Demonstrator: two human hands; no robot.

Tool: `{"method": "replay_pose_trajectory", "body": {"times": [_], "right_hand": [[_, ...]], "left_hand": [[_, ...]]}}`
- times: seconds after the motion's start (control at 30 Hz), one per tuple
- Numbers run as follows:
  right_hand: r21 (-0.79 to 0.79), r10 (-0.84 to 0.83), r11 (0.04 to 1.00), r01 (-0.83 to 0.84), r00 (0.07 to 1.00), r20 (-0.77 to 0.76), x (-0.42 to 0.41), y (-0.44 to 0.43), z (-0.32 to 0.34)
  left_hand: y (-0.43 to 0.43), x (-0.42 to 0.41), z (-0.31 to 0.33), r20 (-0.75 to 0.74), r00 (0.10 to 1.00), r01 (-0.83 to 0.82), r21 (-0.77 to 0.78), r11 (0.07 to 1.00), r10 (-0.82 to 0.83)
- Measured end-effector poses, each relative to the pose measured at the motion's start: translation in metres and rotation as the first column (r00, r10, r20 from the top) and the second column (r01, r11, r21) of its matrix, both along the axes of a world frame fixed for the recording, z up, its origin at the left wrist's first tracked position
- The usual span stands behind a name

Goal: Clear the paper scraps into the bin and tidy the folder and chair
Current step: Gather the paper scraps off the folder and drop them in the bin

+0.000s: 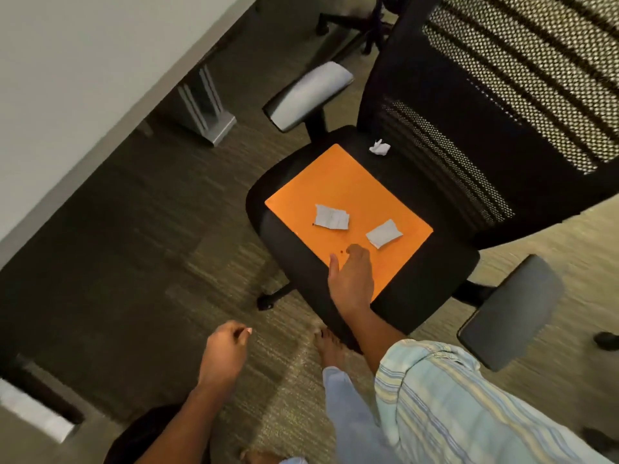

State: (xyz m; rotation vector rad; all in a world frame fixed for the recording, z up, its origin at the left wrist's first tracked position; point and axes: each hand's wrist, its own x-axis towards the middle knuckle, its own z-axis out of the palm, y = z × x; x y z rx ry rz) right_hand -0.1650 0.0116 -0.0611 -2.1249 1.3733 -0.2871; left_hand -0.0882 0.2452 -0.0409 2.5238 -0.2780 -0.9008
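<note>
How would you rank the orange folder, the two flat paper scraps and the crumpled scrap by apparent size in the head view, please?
1. Orange folder
2. Two flat paper scraps, about alike
3. Crumpled scrap, smallest

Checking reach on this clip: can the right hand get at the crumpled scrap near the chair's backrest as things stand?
Probably yes. The right hand is over the folder, and nothing stands between it and the crumpled scrap on the seat; two flat scraps lie nearer.
</note>
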Motion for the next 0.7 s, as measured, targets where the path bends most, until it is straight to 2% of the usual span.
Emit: {"method": "replay_pose_trajectory", "body": {"times": [0.1, 0.27, 0.4, 0.7], "right_hand": [[0.000, -0.173, 0.985, 0.173, 0.984, -0.036, 0.001, -0.036, -0.003], [0.169, -0.414, 0.894, 0.414, 0.910, -0.038, 0.002, -0.082, -0.012], [0.248, -0.486, 0.842, 0.479, 0.873, -0.038, 0.002, -0.106, -0.020], [0.359, -0.526, 0.780, 0.513, 0.848, -0.069, 0.005, -0.136, -0.040]], "left_hand": [[-0.049, 0.013, 0.001, 0.150, 0.976, 0.162, -0.038, 0.986, -0.155], [-0.134, 0.035, 0.002, 0.277, 0.900, 0.366, -0.058, 0.929, -0.337], [-0.192, 0.045, -0.002, 0.332, 0.820, 0.500, -0.022, 0.866, -0.466], [-0.255, 0.061, -0.037, 0.282, 0.701, 0.624, 0.201, 0.755, -0.655]]}}
